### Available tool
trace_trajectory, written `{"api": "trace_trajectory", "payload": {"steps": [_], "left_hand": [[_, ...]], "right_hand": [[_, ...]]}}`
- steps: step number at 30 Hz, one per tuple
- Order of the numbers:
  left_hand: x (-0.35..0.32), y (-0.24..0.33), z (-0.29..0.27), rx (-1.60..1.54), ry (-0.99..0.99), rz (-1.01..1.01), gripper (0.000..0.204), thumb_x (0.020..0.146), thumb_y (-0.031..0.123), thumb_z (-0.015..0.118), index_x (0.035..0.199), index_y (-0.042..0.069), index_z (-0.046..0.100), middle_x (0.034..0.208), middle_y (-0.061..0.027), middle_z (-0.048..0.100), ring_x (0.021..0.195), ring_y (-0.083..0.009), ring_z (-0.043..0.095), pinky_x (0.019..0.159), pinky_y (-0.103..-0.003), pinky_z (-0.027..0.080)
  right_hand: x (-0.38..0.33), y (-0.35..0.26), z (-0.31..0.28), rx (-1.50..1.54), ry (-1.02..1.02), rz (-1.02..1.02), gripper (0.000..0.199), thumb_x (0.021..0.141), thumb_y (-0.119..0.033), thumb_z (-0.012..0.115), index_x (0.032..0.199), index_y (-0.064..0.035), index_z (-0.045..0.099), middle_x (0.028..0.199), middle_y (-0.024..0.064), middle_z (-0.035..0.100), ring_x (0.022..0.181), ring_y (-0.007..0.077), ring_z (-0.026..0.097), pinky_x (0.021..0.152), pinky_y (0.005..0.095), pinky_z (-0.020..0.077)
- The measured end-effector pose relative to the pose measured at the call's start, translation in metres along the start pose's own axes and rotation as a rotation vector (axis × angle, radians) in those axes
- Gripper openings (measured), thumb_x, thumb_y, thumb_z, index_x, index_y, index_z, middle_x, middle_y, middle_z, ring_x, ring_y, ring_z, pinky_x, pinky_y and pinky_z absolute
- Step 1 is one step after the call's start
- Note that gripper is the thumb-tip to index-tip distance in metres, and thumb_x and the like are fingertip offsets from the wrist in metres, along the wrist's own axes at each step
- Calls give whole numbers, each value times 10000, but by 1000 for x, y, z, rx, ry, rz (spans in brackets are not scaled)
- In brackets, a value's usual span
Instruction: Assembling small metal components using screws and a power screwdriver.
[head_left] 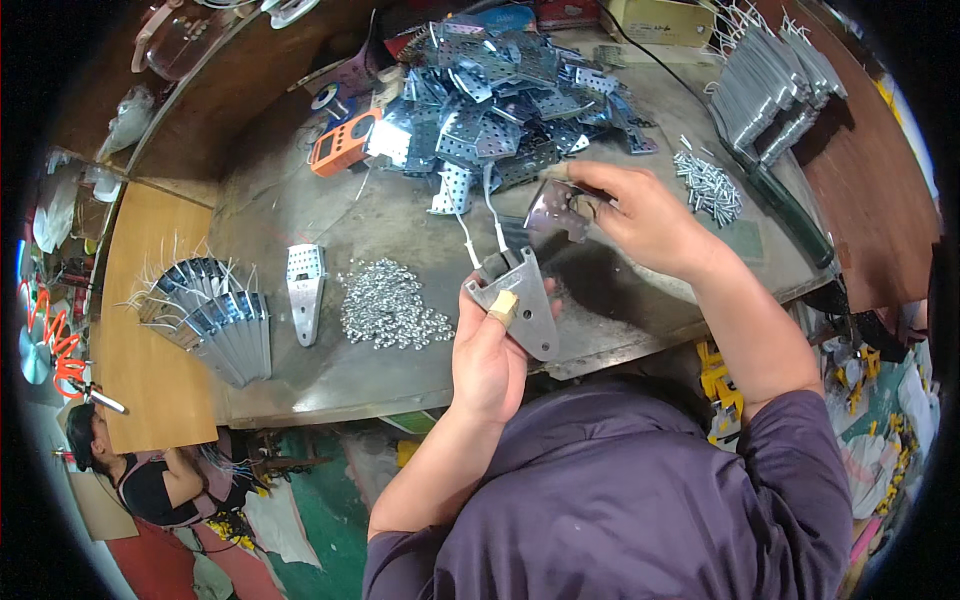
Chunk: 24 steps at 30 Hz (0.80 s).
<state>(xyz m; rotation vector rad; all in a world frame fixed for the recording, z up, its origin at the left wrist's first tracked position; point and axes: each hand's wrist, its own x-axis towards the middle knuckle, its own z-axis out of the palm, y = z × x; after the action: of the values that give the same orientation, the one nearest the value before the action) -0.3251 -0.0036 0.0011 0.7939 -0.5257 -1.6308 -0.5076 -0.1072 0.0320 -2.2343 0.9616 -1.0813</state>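
Note:
My left hand (487, 368) is closed round a grey tapered metal housing (533, 312), held above the near part of the bench. Two white wires (497, 215) rise from the housing's wide end, and the thumb, with a yellowish wrap (503, 307) on it, presses on its face. Just beyond, my right hand (645, 215) pinches a thin shiny bent metal plate (553, 208) between thumb and fingers. The plate hangs in front of a large heap of perforated metal plates (490, 100). Whether it touches the housing I cannot tell.
Left lie small metal nuts (390, 305), an assembled tapered piece (305, 290) and fanned wired pieces (215, 320). An orange meter (343, 142) stands behind. Rightward are small metal pins (708, 188), stacked grey wired bars (765, 90) and a dark tool handle (790, 215). Another person (150, 480) sits lower left.

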Motion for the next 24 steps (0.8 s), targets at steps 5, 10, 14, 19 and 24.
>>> {"api": "trace_trajectory", "payload": {"steps": [5,10,14,19,24], "left_hand": [[4,-10,1,70,12,-19,358,922,68,396,1273,77,327,1221,-135,491,1101,-307,526,919,-474,459],[-5,-16,16,85,-156,-175,333,974,181,377,1288,82,324,1197,-132,505,1051,-280,555,856,-446,492],[-5,-26,17,137,-88,-220,331,988,265,361,1273,99,337,1122,-120,538,951,-252,601,825,-384,506],[-4,-28,5,138,-13,-206,377,994,322,300,1236,43,376,1140,-162,524,983,-328,576,834,-456,500],[-1,-29,12,102,-24,-183,376,995,320,298,1230,37,373,1136,-173,517,976,-338,573,868,-475,477]], "right_hand": [[-21,-15,-6,255,-39,334,91,807,-20,585,891,9,564,899,121,611,844,242,592,724,314,466],[-31,-23,10,-31,-5,33,202,684,52,625,875,2,579,869,97,533,789,272,549,673,309,454],[-42,-20,12,-37,107,-39,186,713,-30,653,888,-14,592,924,119,506,833,280,551,711,338,461],[-46,5,-24,-53,259,114,201,786,-57,587,977,-26,535,906,131,533,803,307,567,711,354,476],[-35,71,-95,-692,32,262,218,750,36,505,958,2,560,859,193,617,847,364,592,718,437,467]]}}
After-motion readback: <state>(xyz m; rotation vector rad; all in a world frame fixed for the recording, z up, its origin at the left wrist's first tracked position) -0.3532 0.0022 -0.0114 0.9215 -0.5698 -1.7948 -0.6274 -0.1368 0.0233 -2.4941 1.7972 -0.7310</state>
